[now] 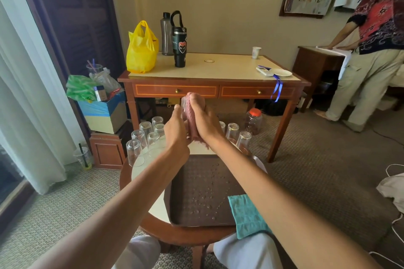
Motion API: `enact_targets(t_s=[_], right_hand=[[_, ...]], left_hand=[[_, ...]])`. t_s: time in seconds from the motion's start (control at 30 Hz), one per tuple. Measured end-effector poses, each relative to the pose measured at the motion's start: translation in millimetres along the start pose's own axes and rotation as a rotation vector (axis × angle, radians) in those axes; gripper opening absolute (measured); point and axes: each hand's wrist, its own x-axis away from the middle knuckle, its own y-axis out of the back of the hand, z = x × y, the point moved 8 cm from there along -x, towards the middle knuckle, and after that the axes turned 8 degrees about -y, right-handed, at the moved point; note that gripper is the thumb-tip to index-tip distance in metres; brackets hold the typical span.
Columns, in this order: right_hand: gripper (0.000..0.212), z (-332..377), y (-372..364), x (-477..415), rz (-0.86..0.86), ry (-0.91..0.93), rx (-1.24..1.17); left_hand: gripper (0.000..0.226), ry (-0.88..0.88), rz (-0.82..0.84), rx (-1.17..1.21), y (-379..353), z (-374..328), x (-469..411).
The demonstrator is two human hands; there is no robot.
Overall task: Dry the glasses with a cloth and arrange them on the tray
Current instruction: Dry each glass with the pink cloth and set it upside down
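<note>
The glass (185,108) (thin, probably wet, so slippery and breakable) was held above the far edge of the tray (196,192). Fingers of the left hand (176,130) curled round its wall; those of the right hand (208,123) wrapped the soft pink cloth (193,125) against it. Gripping the wall, not the rim, seemed safest.

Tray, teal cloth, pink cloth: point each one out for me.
tray (196,185): head view, bare wet floor.
teal cloth (242,214): head view, middle of the folded piece.
pink cloth (192,122): head view, its raised middle strip.
</note>
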Motion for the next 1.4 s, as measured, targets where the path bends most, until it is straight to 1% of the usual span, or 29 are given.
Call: enact_targets(t_s=[0.1,0.2,0.23,0.27,0.37,0.4,0.47,0.53,0.6,0.67,0.73,0.8,0.83,0.9,0.93,0.97,1.0,1.07,1.1,1.13,1.2,1.27,1.37,1.4], right_hand=[[0.061,-6.1,-0.6,-1.2,0.02,-0.152,-0.109],[0.085,-27.4,-7.6,2.3,0.058,-0.334,-0.113],[0.089,-33.4,-10.2,5.2,0.075,-0.364,-0.111],[0.088,-38.6,-12.4,6.5,0.086,-0.365,-0.113],[0.082,-43.3,-19.9,13.6,0.115,-0.255,-0.039],[0.076,-41.6,-21.9,15.0,0.111,-0.184,-0.028],[0.06,-34.7,-19.5,15.0,0.062,-0.038,-0.046],[0.05,-24.8,-12.5,10.0,0.002,0.042,-0.032],[0.054,-14.9,-8.3,3.7,-0.01,0.073,0.013],[0.058,-4.3,-5.7,-1.6,0.026,0.086,-0.008],[0.049,7.7,0.5,-2.4,0.053,0.09,-0.03],[0.05,9.6,3.8,-3.3,0.079,0.05,-0.063],[0.054,7.9,4.6,-2.7,0.082,0.022,-0.062],[0.067,-1.6,2.6,-2.6,0.066,-0.045,-0.035],[0.072,-7.8,0.4,-1.3,0.069,-0.085,-0.023],[0.077,-14.0,-2.0,0.4,0.079,-0.125,-0.005],[0.081,-19.1,-4.5,2.2,0.1,-0.15,0.002],[0.084,-31.8,-9.3,2.4,0.157,-0.171,-0.035],[0.083,-37.5,-11.6,3.4,0.187,-0.172,-0.058],[0.08,-44.0,-14.4,3.7,0.218,-0.17,-0.076],[0.075,-56.9,-19.9,7.8,0.283,-0.186,-0.113],[0.076,-71.5,-22.3,12.6,0.311,-0.244,-0.173],[0.074,-92.0,-20.1,18.8,0.303,-0.391,-0.345],[0.077,-99.1,-19.7,19.7,0.309,-0.441,-0.417]], left_hand=[[0.036,-0.029,0.039,-0.023,-1.0,-4.5,0.2],[0.03,-0.05,0.025,-0.08,4.2,-4.2,-3.8],[0.029,-0.05,0.025,-0.086,5.6,-3.2,-5.0],[0.031,-0.053,0.017,-0.084,8.1,-2.7,-6.8],[0.041,-0.103,0.011,-0.091,15.4,-4.7,-14.9],[0.039,-0.122,0.015,-0.098,16.4,-6.2,-16.5],[0.028,-0.131,0.019,-0.093,16.5,-6.1,-16.4],[0.025,-0.113,0.027,-0.079,14.3,-3.4,-13.5],[0.028,-0.094,0.036,-0.082,12.1,-2.5,-11.1],[0.032,-0.084,0.054,-0.088,7.4,-2.8,-7.2],[0.034,-0.102,0.06,-0.123,3.8,-2.9,-5.9],[0.038,-0.129,0.068,-0.165,0.1,-4.0,-4.0],[0.045,-0.147,0.066,-0.196,-0.7,-6.0,-3.2],[0.077,-0.187,0.028,-0.281,3.8,-6.4,-6.0],[0.088,-0.201,-0.006,-0.291,7.9,-6.3,-6.8],[0.09,-0.197,-0.01,-0.268,9.4,-5.4,-6.6],[0.087,-0.179,0.014,-0.234,8.2,-5.5,-4.6],[0.069,-0.127,0.082,-0.208,4.6,-2.5,-5.7],[0.061,-0.093,0.108,-0.219,3.9,1.0,-6.8],[0.058,-0.065,0.127,-0.237,4.9,4.8,-9.3],[0.066,-0.04,0.128,-0.247,8.9,7.8,-12.4],[0.071,-0.058,0.091,-0.245,12.7,3.3,-14.0],[0.061,-0.134,0.042,-0.273,12.5,-9.3,-21.4],[0.06,-0.147,0.03,-0.277,12.7,-12.5,-26.3]])
